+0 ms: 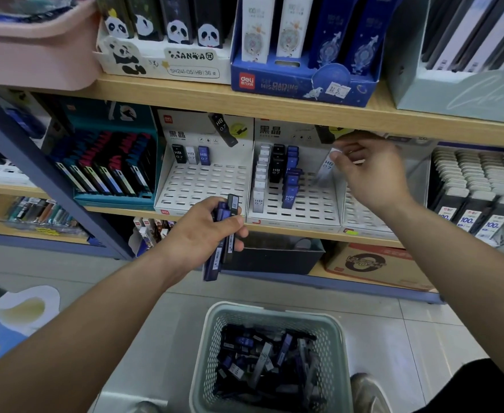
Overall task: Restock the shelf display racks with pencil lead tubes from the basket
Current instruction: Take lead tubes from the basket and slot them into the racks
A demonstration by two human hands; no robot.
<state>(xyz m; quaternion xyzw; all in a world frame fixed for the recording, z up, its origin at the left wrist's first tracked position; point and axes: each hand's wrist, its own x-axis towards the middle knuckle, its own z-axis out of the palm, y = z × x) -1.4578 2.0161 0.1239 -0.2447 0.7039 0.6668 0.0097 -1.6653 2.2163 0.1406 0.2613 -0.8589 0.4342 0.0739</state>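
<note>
Pinching 1 white tube (325, 169), right hand (370, 171); left hand (203, 231) gripping tubes (213, 263).

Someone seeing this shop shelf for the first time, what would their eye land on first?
Probably the two hands in the centre: the left hand grips a bundle of blue and black lead tubes, while the right hand pinches a white tube at the middle rack. Next, the grey-green basket on the floor below, heaped with more tubes, and the nearly bare left rack with only three tubes at its back.
</note>
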